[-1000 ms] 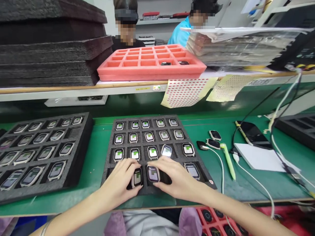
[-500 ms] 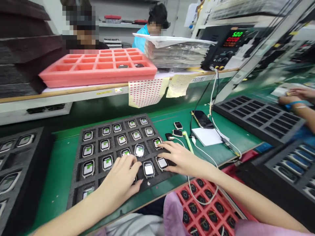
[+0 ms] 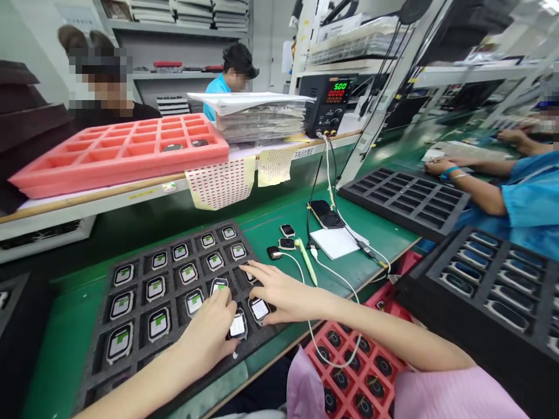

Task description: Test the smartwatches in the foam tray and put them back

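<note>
A dark grey foam tray (image 3: 98,331) holds several smartwatches in its compartments, most showing a white screen with a green patch. My left hand (image 3: 207,326) reaches over the tray, fingers bent and close together, fingertips touching a smartwatch (image 3: 219,285). Its thumb lies apart, beside another smartwatch (image 3: 238,326) with a white screen. My right hand (image 3: 282,291) rests at the tray's right edge with fingers spread. Its thumb and fingers lie around a lit smartwatch (image 3: 259,308); its forefinger reaches the watch (image 3: 250,274) behind, which is partly covered.
Right of the tray lie loose watches (image 3: 287,244), a green pen (image 3: 308,263), a white cable, a phone (image 3: 325,214) and white paper (image 3: 340,241). A red tray (image 3: 353,372) of round parts sits below the table edge. Black trays (image 3: 404,189) stand right, near a co-worker's arms (image 3: 463,180).
The view has turned right. My left hand has shifted one watch to the right in its row; that watch now shows a green patch. My right hand stays at the tray's right-hand column.
</note>
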Demonstrator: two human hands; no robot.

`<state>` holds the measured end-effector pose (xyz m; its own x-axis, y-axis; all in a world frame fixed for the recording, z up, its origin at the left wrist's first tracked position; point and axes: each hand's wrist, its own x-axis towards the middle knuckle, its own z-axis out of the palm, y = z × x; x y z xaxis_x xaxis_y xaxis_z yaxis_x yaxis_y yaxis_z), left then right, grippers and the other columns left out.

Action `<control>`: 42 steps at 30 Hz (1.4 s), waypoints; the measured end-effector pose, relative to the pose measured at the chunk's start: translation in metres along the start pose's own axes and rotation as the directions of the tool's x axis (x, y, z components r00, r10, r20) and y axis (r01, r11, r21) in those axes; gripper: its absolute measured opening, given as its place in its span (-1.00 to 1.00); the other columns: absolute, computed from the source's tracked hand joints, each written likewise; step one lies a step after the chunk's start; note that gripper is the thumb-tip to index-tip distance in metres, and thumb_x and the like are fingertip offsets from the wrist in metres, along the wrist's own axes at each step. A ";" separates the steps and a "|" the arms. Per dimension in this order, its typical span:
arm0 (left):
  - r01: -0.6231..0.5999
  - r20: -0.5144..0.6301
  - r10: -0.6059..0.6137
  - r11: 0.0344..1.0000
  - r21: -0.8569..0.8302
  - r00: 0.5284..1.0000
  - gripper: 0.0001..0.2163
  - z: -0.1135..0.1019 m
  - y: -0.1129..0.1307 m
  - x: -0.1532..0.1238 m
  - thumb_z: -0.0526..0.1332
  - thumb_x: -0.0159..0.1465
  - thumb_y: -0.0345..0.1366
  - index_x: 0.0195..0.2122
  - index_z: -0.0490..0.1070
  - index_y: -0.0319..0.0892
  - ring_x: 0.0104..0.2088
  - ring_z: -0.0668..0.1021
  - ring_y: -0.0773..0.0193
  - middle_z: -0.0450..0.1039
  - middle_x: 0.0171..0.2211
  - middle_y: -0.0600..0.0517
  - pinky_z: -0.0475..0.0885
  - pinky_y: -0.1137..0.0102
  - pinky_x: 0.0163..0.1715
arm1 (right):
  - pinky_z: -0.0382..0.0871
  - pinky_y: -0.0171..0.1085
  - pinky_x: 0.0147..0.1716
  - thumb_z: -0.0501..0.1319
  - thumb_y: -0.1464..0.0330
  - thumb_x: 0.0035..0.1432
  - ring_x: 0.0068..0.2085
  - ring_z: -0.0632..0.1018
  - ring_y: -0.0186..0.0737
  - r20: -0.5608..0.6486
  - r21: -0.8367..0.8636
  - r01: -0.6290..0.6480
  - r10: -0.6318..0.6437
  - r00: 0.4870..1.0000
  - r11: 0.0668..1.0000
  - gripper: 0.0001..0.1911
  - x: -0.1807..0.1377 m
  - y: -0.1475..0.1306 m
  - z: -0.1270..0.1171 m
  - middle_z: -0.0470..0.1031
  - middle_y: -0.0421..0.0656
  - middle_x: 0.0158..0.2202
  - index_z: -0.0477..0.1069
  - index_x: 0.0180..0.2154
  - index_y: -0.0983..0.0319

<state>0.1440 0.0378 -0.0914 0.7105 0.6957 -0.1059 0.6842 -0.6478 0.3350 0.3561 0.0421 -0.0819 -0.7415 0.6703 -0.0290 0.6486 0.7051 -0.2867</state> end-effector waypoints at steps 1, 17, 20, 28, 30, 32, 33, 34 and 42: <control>-0.012 -0.059 0.006 0.995 -0.101 0.998 -0.75 0.001 -0.004 -0.002 0.25 -0.02 -0.50 -0.27 0.39 -0.21 -0.12 0.45 0.00 0.34 -0.16 -0.12 0.40 0.14 -0.13 | -0.07 0.01 0.24 0.40 0.26 -0.01 0.32 -0.11 0.12 -0.002 0.057 0.003 -0.003 1.000 0.998 -0.58 -0.001 0.003 0.000 -0.06 0.18 0.31 0.44 -0.15 0.36; -0.121 -0.080 -0.477 -0.055 -0.991 0.875 -0.55 -0.061 -0.041 -0.041 0.40 -0.09 -0.47 -0.11 0.45 -0.20 -0.12 0.48 0.18 0.51 -0.13 -0.11 0.33 0.44 -0.14 | 0.44 -0.40 -0.58 0.41 0.43 -0.05 -0.39 0.56 -0.25 -0.159 0.987 0.159 0.311 0.937 0.023 -0.42 0.044 -0.011 -0.019 0.48 -0.07 -0.24 0.31 0.03 0.31; -0.200 -0.118 -0.461 -0.133 -0.971 0.880 -0.58 -0.065 -0.045 -0.040 0.34 -0.07 -0.49 -0.14 0.42 -0.18 -0.28 0.46 0.30 0.52 -0.16 -0.09 0.32 0.46 -0.25 | 0.37 -0.50 -0.64 0.42 0.49 -0.08 -0.46 0.48 -0.39 -0.232 0.972 0.229 0.340 0.911 0.050 -0.50 0.070 -0.025 -0.025 0.44 -0.19 -0.34 0.35 -0.07 0.28; -0.190 -0.100 -0.485 -0.140 -0.972 0.869 -0.49 -0.056 -0.058 -0.045 0.23 -0.08 -0.59 -0.05 0.35 -0.14 -0.24 0.48 0.27 0.50 -0.18 -0.03 0.31 0.43 -0.23 | 0.39 -0.49 -0.67 0.35 0.46 0.03 -0.46 0.50 -0.35 -0.188 0.981 0.196 0.274 0.943 0.000 -0.44 0.095 -0.038 -0.012 0.41 -0.17 -0.29 0.23 0.06 0.19; -0.184 -0.089 -0.452 -0.171 -0.968 0.888 -0.45 -0.054 -0.059 -0.048 0.21 -0.07 -0.58 0.00 0.32 -0.13 -0.16 0.49 0.18 0.48 -0.15 -0.06 0.33 0.36 -0.15 | 0.40 -0.48 -0.68 0.32 0.42 0.08 -0.44 0.51 -0.32 -0.197 0.979 0.201 0.284 0.938 0.014 -0.47 0.095 -0.037 -0.009 0.42 -0.13 -0.27 0.25 0.08 0.20; -0.195 -0.099 -0.391 -0.216 -0.957 0.915 -0.45 -0.054 -0.058 -0.050 0.20 -0.04 -0.54 0.03 0.29 -0.14 -0.11 0.50 0.07 0.46 -0.14 -0.10 0.36 0.24 -0.12 | 0.39 -0.46 -0.71 0.27 0.36 0.14 -0.48 0.50 -0.32 -0.210 0.977 0.209 0.313 0.926 0.039 -0.57 0.096 -0.036 -0.007 0.44 -0.12 -0.30 0.30 0.06 0.22; -0.203 -0.111 -0.364 -0.224 -0.953 0.925 -0.47 -0.054 -0.057 -0.051 0.20 -0.01 -0.52 0.03 0.28 -0.14 -0.12 0.50 0.04 0.45 -0.15 -0.11 0.38 0.20 -0.13 | 0.38 -0.46 -0.73 0.24 0.34 0.17 -0.52 0.50 -0.33 -0.217 0.976 0.210 0.335 0.917 0.058 -0.62 0.096 -0.036 -0.007 0.45 -0.13 -0.33 0.33 0.03 0.23; -0.210 -0.127 -0.345 -0.216 -0.953 0.930 -0.50 -0.054 -0.055 -0.052 0.19 0.02 -0.51 0.03 0.27 -0.14 -0.13 0.51 0.03 0.45 -0.16 -0.12 0.40 0.18 -0.15 | 0.34 -0.47 -0.75 0.22 0.31 0.19 -0.56 0.48 -0.35 -0.223 0.975 0.207 0.361 0.905 0.084 -0.66 0.096 -0.037 -0.007 0.45 -0.15 -0.38 0.36 0.00 0.24; -0.220 -0.190 -0.281 -0.077 -0.973 0.941 -0.70 -0.051 -0.038 -0.058 0.09 0.28 -0.44 0.05 0.22 -0.12 -0.18 0.51 0.13 0.40 -0.18 -0.09 0.47 0.20 -0.20 | 0.16 -0.55 -0.80 0.25 0.26 0.18 -0.71 0.38 -0.47 -0.265 0.958 0.176 0.463 0.846 0.227 -0.76 0.093 -0.044 -0.005 0.41 -0.24 -0.56 0.46 -0.14 0.25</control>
<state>0.0687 0.0375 -0.0505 0.4445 0.8957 -0.0157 -0.3687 0.1990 0.9080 0.2597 0.0750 -0.0671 -0.2819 0.9546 0.0966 -0.1481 0.0562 -0.9874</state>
